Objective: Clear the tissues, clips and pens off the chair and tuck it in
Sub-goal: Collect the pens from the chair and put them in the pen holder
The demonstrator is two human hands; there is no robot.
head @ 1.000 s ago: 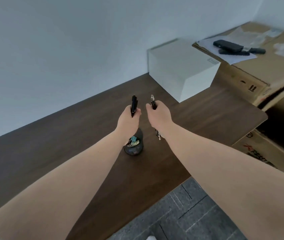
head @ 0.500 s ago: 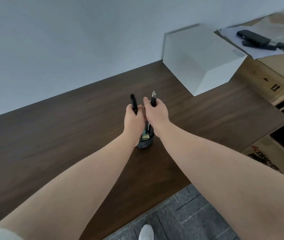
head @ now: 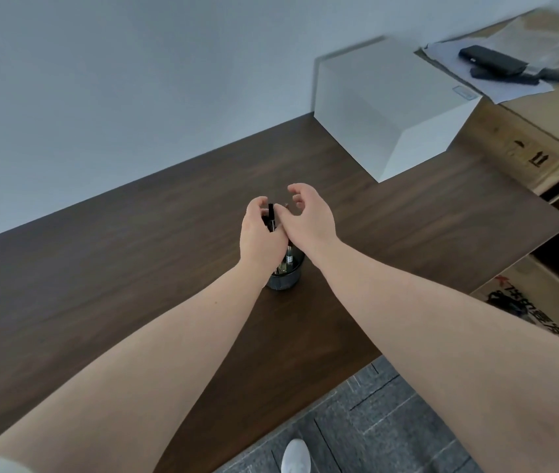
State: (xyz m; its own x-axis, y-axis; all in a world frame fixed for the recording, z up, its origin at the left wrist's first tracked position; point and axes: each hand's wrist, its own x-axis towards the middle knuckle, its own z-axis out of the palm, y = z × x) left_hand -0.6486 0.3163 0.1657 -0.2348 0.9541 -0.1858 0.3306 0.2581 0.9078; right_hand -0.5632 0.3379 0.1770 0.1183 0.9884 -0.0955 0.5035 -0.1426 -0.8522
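Note:
A dark round pen holder stands on the brown wooden desk, partly hidden under my hands. My left hand is just above it, its fingers curled around a black pen that stands upright with its lower end in the holder. My right hand hovers beside it with the fingers spread and nothing in them. A second pen with a silver tip stands in the holder between my hands. The chair, tissues and clips are out of view.
A white box sits at the desk's far right against the wall. Cardboard boxes stand to the right, one topped with paper and black devices. Grey carpet tiles and my white shoe show below the desk edge.
Both hands lowered the pens into the holder. My right hand let go of the silver-tipped pen and opened. The left hand slid down with the black pen.

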